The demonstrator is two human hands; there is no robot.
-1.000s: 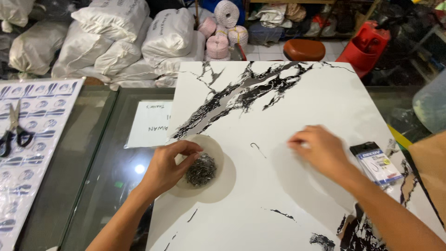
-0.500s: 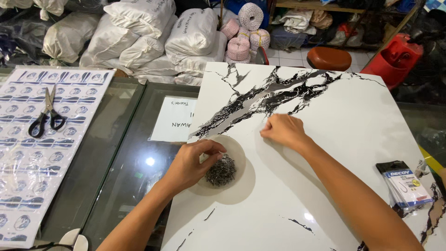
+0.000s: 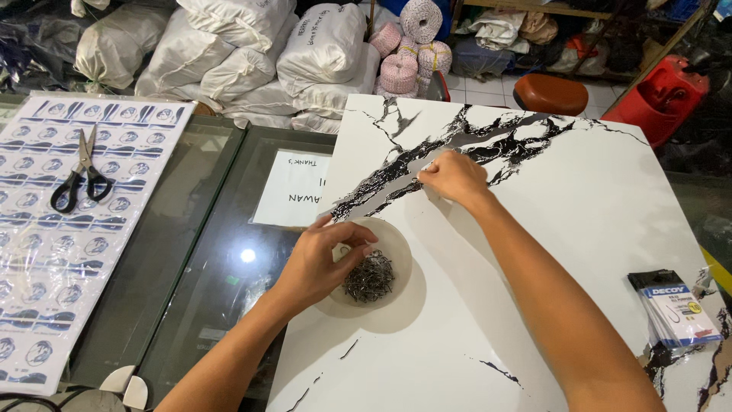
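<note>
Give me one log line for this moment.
left hand: on bowl of small hooks | right hand: pressing marble board

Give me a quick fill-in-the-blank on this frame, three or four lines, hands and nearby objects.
1. The left hand rests on a shallow ____ holding small dark metal pieces.
2. The right hand presses on the white ____-patterned board.
3. A pair of ____ lies on the printed sheet at far left.
4. The flat packet lies nearest the ____ arm.

Missing words: bowl; marble; scissors; right
</note>
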